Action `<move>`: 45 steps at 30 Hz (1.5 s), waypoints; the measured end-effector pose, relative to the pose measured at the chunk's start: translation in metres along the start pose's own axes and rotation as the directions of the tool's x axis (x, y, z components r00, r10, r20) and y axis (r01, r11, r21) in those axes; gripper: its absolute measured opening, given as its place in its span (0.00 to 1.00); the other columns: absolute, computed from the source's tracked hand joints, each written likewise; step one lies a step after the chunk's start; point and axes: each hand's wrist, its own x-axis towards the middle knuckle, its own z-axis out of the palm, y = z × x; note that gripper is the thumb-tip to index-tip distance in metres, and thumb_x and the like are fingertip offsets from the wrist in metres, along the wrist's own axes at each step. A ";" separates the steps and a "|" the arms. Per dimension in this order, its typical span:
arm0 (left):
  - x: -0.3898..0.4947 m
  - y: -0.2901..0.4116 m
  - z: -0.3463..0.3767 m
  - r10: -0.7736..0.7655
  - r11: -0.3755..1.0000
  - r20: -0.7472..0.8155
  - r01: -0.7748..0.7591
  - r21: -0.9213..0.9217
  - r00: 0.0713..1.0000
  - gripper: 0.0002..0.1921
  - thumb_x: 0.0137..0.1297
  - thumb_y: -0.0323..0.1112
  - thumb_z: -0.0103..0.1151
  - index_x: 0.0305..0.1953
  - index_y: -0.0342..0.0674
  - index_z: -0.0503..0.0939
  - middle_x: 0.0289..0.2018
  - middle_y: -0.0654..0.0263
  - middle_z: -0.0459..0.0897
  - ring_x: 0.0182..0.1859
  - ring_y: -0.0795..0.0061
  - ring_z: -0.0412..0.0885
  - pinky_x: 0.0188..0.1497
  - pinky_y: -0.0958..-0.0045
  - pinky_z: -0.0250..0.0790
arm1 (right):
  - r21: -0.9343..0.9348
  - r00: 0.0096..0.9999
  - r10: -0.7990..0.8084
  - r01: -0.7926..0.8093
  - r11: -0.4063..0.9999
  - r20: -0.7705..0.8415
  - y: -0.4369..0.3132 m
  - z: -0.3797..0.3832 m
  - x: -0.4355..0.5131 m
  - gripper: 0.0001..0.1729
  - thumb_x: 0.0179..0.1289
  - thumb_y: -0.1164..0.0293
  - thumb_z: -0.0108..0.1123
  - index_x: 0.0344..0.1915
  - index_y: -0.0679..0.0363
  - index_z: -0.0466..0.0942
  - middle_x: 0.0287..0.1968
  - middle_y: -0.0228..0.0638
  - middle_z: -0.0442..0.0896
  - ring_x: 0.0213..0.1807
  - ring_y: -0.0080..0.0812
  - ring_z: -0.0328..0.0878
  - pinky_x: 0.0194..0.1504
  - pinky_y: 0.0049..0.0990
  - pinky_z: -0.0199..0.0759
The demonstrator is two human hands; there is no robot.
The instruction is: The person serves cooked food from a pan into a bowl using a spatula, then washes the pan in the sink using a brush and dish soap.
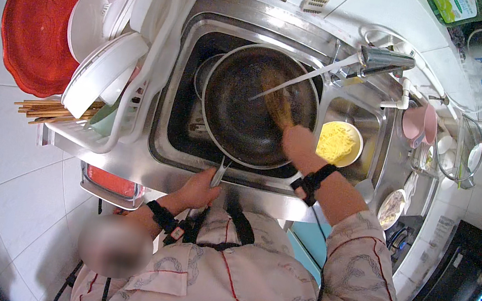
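A dark wok (238, 104) rests over the left basin of a stainless steel sink (163, 130). My left hand (194, 188) grips its metal handle (219, 175) at the sink's front edge. In my right hand (301, 147) is a brown bristle brush (281, 110), its bristles against the wok's inside. A stream of water (307, 75) runs from the faucet (385, 60) into the wok. Under the wok, another round vessel (203, 76) shows partly; the rest of it is hidden.
To the left, a white dish rack (136, 103) holds bowls, chopsticks (61, 111) and a red tray (47, 17). A bowl of yellow shreds (339, 143) stands in the right basin. Farther right are a pink cup (420, 122), a plate of food (392, 208) and a gas burner (401, 242).
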 end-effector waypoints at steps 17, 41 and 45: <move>0.003 -0.010 0.001 0.156 0.982 -0.077 -0.146 0.119 0.985 0.19 0.55 0.39 0.52 0.43 0.32 0.66 0.37 0.44 0.74 0.42 0.44 0.73 0.43 0.55 0.65 | -0.115 0.984 -0.134 0.147 0.982 0.114 0.004 -0.024 -0.016 0.12 0.52 0.71 0.48 0.22 0.62 0.79 0.25 0.47 0.80 0.29 0.47 0.79 0.30 0.41 0.75; 0.003 -0.009 0.007 0.144 0.990 -0.101 -0.142 0.023 0.984 0.16 0.52 0.33 0.52 0.39 0.30 0.67 0.21 0.52 0.77 0.24 0.61 0.79 0.30 0.63 0.70 | 0.996 0.983 0.162 -0.084 -0.019 0.086 -0.086 -0.006 0.076 0.11 0.61 0.66 0.50 0.40 0.59 0.75 0.26 0.35 0.77 0.16 0.26 0.69 0.15 0.24 0.62; 0.002 -0.014 0.004 0.111 0.978 0.060 -0.098 -0.182 0.992 0.17 0.55 0.29 0.50 0.46 0.31 0.64 0.29 0.58 0.79 0.27 0.69 0.78 0.33 0.67 0.71 | 0.931 0.957 -0.056 -0.262 0.254 0.285 -0.053 0.007 0.019 0.12 0.61 0.63 0.51 0.38 0.58 0.75 0.26 0.37 0.78 0.17 0.30 0.70 0.17 0.27 0.64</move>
